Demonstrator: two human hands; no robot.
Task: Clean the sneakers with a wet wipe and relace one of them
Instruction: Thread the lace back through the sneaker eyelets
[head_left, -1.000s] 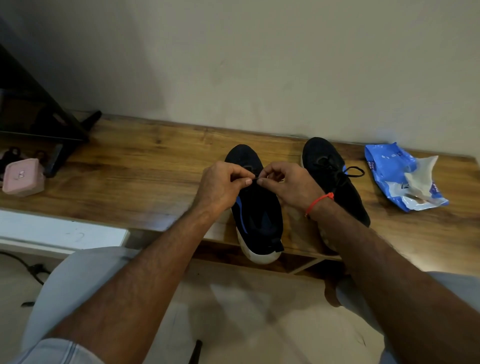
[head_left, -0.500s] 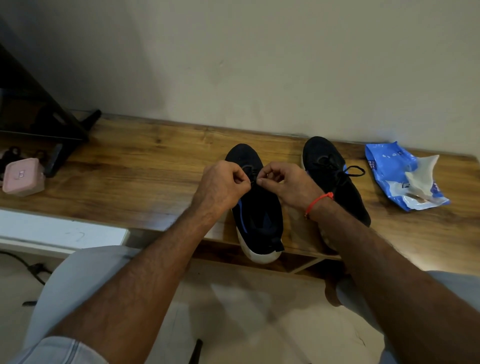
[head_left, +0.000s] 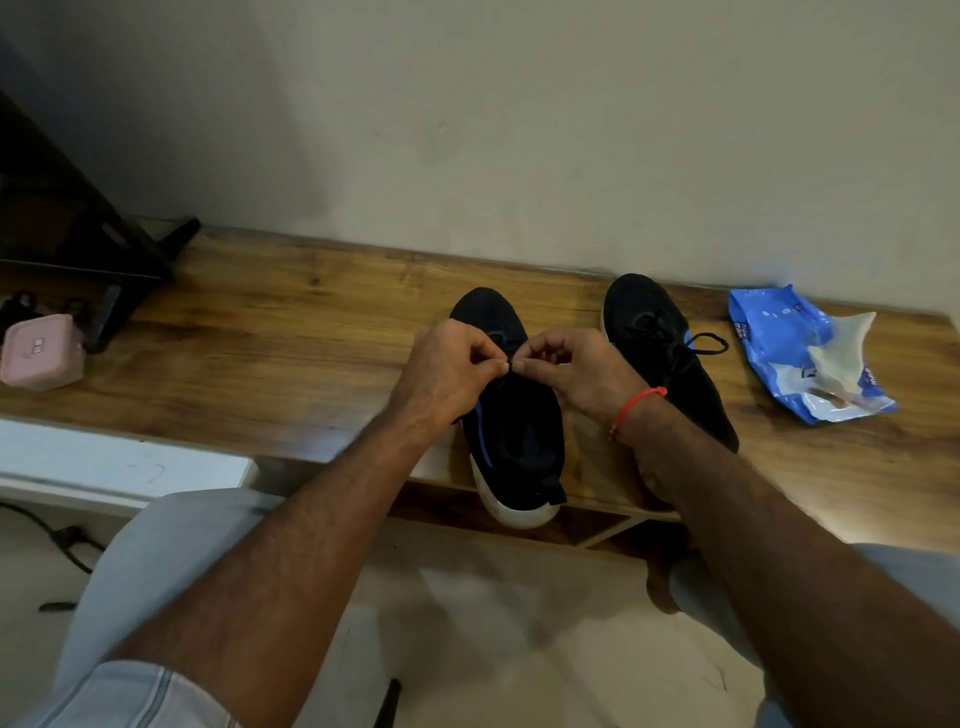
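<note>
Two black sneakers sit on the tabletop (head_left: 291, 332). The left hand (head_left: 447, 371) and right hand (head_left: 569, 371) meet over the left sneaker (head_left: 511, 431), the fingers of each curled and pinching its one black lace (head_left: 510, 364) between thumb and forefinger, fingertips nearly touching. The right sneaker (head_left: 660, 343), laced, lies just right of the right fingers. One blue wipes pack (head_left: 779, 332) lies farther right. One pink box (head_left: 41, 358) sits well left of the left fingers.
</note>
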